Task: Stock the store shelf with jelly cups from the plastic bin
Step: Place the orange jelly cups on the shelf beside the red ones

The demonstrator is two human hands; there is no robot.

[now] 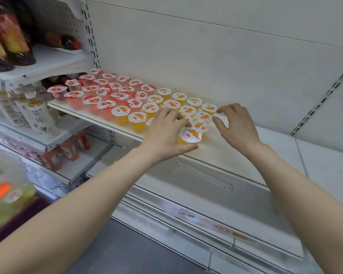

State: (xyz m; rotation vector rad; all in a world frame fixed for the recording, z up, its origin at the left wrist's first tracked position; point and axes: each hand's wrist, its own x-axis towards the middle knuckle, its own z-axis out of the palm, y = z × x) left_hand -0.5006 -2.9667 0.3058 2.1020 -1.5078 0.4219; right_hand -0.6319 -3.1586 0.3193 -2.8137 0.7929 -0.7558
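Note:
Several jelly cups stand in rows on the white shelf (pixel 222 153): red ones (pixel 91 99) on the left, orange ones (pixel 152 108) towards the middle. My left hand (pixel 166 133) grips an orange jelly cup (pixel 190 136) at the shelf's front edge, at the right end of the rows. My right hand (pixel 236 125) hovers just right of the rows with thumb and fingers curled around a clear cup edge (pixel 222 115); its contents are hidden. The plastic bin (pixel 6 194) with green-yellow cups sits blurred at the lower left.
Bare shelf extends right of the cups (pixel 281 147). Bottles (pixel 40 117) stand on the neighbouring left shelf, dark bottles (pixel 10 42) above them, red pouches (pixel 67 151) below. A lower shelf with price labels (pixel 212 222) juts out beneath my arms.

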